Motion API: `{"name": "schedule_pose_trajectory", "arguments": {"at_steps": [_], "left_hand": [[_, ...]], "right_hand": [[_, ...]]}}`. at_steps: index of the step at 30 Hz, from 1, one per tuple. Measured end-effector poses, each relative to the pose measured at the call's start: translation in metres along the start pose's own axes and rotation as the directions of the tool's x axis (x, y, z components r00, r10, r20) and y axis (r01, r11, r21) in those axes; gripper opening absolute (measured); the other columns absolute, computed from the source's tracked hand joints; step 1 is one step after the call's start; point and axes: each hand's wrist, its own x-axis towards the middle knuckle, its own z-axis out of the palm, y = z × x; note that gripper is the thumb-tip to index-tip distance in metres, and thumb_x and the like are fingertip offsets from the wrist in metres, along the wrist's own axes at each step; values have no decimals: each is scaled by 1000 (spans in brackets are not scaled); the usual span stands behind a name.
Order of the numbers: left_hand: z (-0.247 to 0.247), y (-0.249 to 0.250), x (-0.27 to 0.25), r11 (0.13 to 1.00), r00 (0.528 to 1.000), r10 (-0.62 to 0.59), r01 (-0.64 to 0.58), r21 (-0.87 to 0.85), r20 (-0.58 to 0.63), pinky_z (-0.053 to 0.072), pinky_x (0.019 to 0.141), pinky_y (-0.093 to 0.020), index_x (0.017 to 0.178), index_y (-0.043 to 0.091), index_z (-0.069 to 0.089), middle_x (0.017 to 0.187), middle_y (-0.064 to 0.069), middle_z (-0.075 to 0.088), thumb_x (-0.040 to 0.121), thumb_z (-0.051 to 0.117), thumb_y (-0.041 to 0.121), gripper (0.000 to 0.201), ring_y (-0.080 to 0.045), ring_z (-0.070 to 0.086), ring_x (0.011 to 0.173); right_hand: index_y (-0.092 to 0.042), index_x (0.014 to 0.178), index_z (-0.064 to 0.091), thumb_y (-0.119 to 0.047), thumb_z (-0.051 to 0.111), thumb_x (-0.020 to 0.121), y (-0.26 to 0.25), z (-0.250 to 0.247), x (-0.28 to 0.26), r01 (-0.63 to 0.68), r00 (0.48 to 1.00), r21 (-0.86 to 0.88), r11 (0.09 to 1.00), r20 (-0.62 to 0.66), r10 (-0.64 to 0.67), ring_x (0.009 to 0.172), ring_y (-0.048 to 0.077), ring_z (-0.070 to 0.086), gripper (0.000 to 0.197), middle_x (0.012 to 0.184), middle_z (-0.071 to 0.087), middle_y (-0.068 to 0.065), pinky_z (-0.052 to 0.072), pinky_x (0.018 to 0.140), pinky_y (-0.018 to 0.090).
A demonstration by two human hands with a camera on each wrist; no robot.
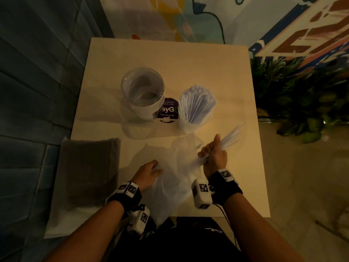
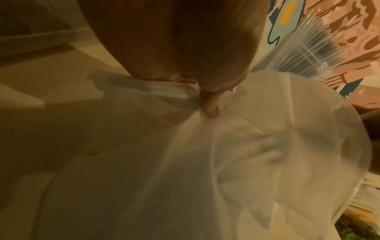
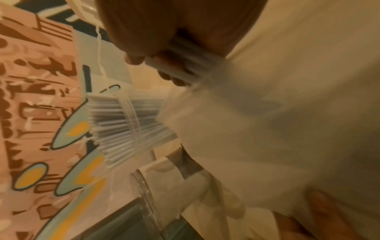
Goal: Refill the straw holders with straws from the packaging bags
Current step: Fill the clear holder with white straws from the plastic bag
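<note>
My right hand [image 1: 213, 152] grips a bundle of white straws [image 1: 231, 138] that fans out up and to the right, just above a thin clear packaging bag [image 1: 170, 178] lying on the table. The same bundle [image 3: 185, 56] crosses my palm in the right wrist view. My left hand [image 1: 149, 172] pinches the bag's left edge, thumb [image 2: 209, 105] pressing the film [image 2: 226, 162]. Beyond stand two clear holders: the left one [image 1: 142, 91] holds only a few straws, the right one [image 1: 196, 106] is packed full of straws.
A purple sticker [image 1: 168, 110] lies on the beige table [image 1: 188, 59] between the holders. A grey folded cloth [image 1: 88, 167] covers the table's near left corner. Green plants [image 1: 298, 95] stand right of the table, a dark panelled wall on the left.
</note>
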Motion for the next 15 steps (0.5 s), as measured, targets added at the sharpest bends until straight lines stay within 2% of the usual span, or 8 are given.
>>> {"name": "schedule_pose_trajectory", "arguments": {"at_steps": [3,5,7,11,15], "left_hand": [[-2,-8,5,999,1000,27,-27,25,-11,49,89,-35,113,7,59,115,-10,67,96,60,29,27,-28,63,107],[-2,-10,8,998,999,42,-40,54,-35,50,84,-34,108,10,58,109,-8,68,95,61,29,23,-28,64,102],[-2,-8,9,997,997,49,-45,61,-59,49,83,-32,111,11,58,109,-9,68,94,63,30,26,-28,64,100],[-4,-8,10,997,993,48,-41,68,-105,50,88,-36,109,16,56,107,-6,66,90,68,30,26,-28,63,99],[-6,-8,10,997,989,51,-44,57,-139,47,96,-35,119,13,55,117,-4,63,86,73,24,39,-24,60,109]], "right_hand": [[-20,57,31,-44,58,96,-21,3,4,62,998,23,998,-14,-62,43,15,26,54,49,26,-4,28,44,26],[-21,57,30,-45,59,96,-35,6,5,100,995,36,994,-25,-99,43,15,25,54,49,25,-3,26,43,25],[-22,56,31,-46,60,95,-46,8,8,124,992,52,991,-40,-122,43,15,25,54,50,27,-3,26,43,25],[-21,55,34,-46,60,95,-56,10,12,174,983,73,982,-70,-169,43,16,27,53,49,29,-2,27,44,27],[-20,56,35,-45,59,95,-69,8,14,231,971,111,966,-89,-222,43,15,28,52,49,30,-2,28,45,27]]}}
